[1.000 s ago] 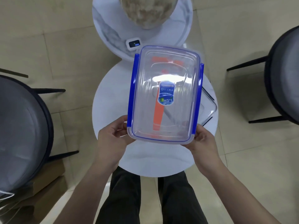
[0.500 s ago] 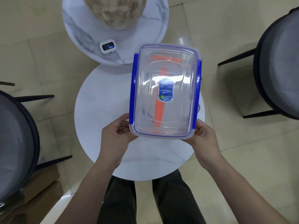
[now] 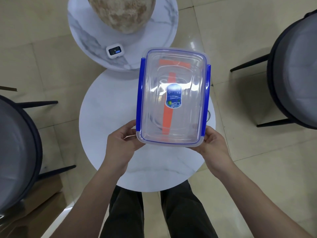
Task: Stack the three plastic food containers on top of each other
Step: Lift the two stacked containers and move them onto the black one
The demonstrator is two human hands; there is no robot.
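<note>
Head view: both hands grip one clear container with blue side clips, held above the round white table. Left hand clasps the near-left corner, right hand the near-right corner. Its long axis runs away from the person, so most of its length lies beyond the grip. Something orange shows through it; whether other containers sit below cannot be told.
</note>
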